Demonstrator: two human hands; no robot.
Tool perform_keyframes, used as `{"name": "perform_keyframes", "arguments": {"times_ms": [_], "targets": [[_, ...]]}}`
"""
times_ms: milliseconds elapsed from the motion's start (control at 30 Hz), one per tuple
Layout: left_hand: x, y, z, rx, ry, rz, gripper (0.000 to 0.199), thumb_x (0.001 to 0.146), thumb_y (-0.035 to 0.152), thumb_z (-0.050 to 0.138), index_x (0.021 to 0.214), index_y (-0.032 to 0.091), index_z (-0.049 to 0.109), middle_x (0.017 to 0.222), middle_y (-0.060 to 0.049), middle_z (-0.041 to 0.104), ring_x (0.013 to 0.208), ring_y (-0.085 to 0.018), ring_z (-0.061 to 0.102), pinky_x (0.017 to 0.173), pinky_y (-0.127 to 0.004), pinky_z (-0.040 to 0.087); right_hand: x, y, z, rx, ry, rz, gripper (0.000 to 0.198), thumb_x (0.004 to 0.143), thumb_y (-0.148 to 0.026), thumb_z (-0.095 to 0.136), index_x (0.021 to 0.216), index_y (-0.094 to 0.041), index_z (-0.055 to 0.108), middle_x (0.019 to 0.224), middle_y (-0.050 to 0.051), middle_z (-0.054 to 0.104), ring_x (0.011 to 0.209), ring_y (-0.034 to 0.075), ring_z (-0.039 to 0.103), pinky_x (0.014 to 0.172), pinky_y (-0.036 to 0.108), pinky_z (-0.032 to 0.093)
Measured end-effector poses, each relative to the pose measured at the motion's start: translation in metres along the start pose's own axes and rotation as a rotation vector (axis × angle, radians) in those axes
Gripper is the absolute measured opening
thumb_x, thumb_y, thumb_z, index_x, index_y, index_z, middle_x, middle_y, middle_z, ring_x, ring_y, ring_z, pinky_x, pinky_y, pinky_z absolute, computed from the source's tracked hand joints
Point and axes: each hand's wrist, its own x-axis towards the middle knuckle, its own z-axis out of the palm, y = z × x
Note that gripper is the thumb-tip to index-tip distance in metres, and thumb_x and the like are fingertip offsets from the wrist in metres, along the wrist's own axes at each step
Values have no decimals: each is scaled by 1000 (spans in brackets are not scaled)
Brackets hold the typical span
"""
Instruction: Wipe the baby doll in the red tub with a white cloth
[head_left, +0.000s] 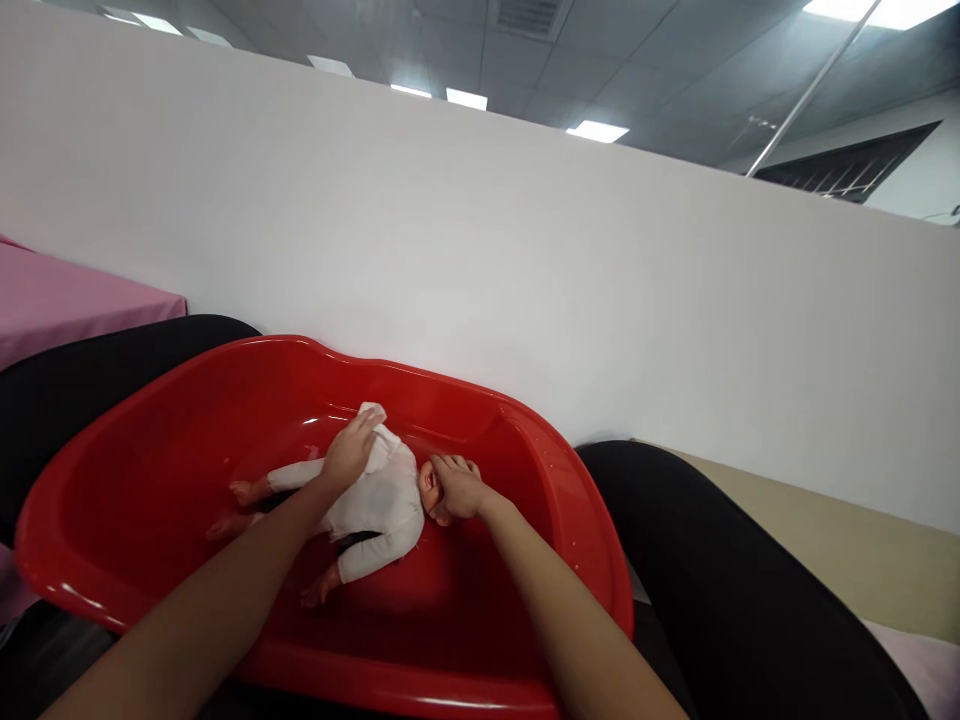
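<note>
A baby doll [373, 503] with a white cloth body lies on its back in a red baby bathtub [592, 520], its head toward the right and its feet toward the left. My right hand [459, 487] is over the doll's head [430, 490], fingers curled round its top and side, covering much of the face. My left hand [351, 450] is at the far side of the doll's torso, its fingers closed on a piece of white cloth [373, 410]. Whether this cloth is loose or part of the doll's sleeve, I cannot tell. The doll's near arm [382, 550] rests on the tub floor.
Black chair-like shapes [675, 540] flank the tub on both sides. Behind it stands a white partition [487, 250]. A pink-covered surface [82, 295] is at the left, and a beige surface [825, 520] lies at the right. The tub's rim curves round both forearms.
</note>
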Motion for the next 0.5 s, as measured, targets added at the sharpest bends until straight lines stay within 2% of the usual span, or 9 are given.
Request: {"name": "perform_keyframes", "arguments": {"times_ms": [100, 167, 300, 400, 500], "targets": [[0, 23, 20, 10, -235, 162, 53, 107, 33, 37, 156, 21, 54, 166, -8, 50, 155, -25, 43, 131, -43, 32, 1, 0, 2, -10, -10, -2, 101, 57, -24, 89, 150, -26, 48, 156, 13, 50, 147, 37, 38, 122, 52, 22], [-3, 28, 33, 41, -347, 197, 50, 106, 31, 40, 151, 24, 59, 161, -6, 56, 153, -26, 46, 130, -44, 33, 1, -1, 3, -10, -16, 8, 108, 57, -23, 89, 155, -26, 43, 160, 13, 47, 149, 37, 35, 123, 52, 20], [-1, 15, 43, 110, -364, 115, 50, 106, 27, 37, 148, 18, 62, 160, -10, 56, 153, -28, 46, 128, -45, 34, 1, -4, 3, -27, -16, 21, 109, 57, -22, 89, 156, -25, 43, 158, 13, 49, 147, 36, 39, 122, 51, 24], [4, -3, 37, 185, -385, 29, 51, 106, 23, 36, 151, 14, 58, 164, -13, 51, 154, -28, 44, 128, -47, 34, 0, -7, 1, -25, -33, 29, 112, 60, -23, 90, 160, -23, 39, 163, 14, 45, 150, 36, 34, 124, 52, 20], [6, -19, 30, 232, -386, -55, 50, 103, 19, 40, 149, 16, 59, 168, -13, 46, 157, -31, 39, 127, -54, 33, -2, -9, 0, -26, -32, 33, 112, 61, -24, 91, 160, -23, 39, 164, 15, 44, 151, 35, 34, 125, 52, 19]]}}
